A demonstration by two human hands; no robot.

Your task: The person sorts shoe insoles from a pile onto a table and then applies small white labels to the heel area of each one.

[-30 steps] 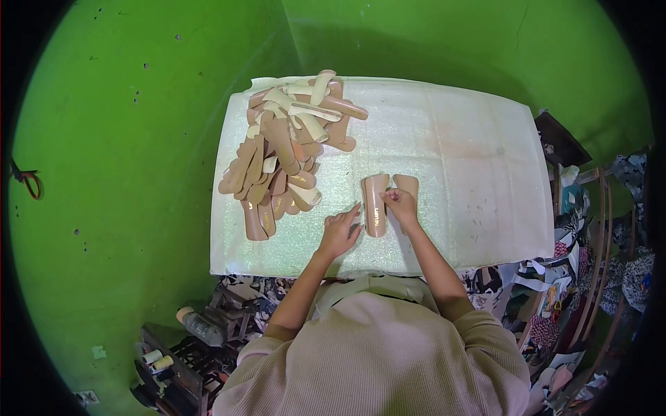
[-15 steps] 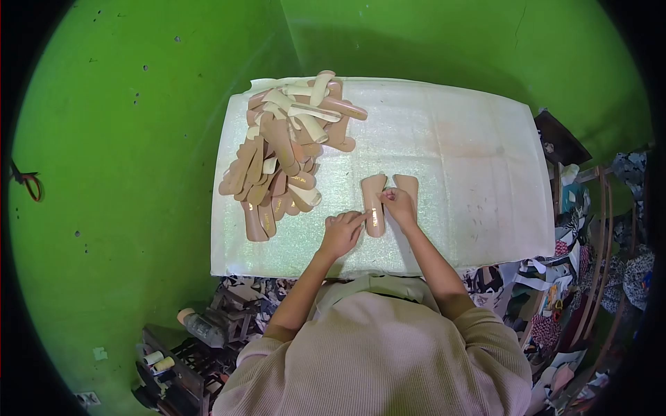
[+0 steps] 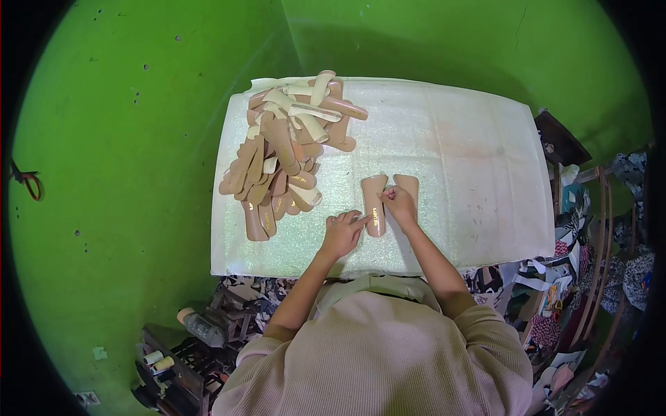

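Note:
Two tan insoles lie side by side near the front of the white-covered table (image 3: 485,208). The left insole (image 3: 374,197) has gold lettering. My left hand (image 3: 343,232) rests beside it, fingers apart, with a fingertip at its left edge near the lettering. At the right edge of the same insole, my right hand (image 3: 398,203) has its fingers pinched together; what they hold, if anything, is too small to make out. That hand partly covers the right insole (image 3: 409,186).
A heap of tan and cream insoles (image 3: 281,142) covers the table's left part. Green walls (image 3: 139,139) stand behind and at the left. A plastic bottle (image 3: 201,328) lies at the lower left. Shelves with fabric scraps (image 3: 548,329) stand at the right.
My left hand's fingers have shifted very slightly at the insole's left edge. The insoles and my right hand look almost unchanged.

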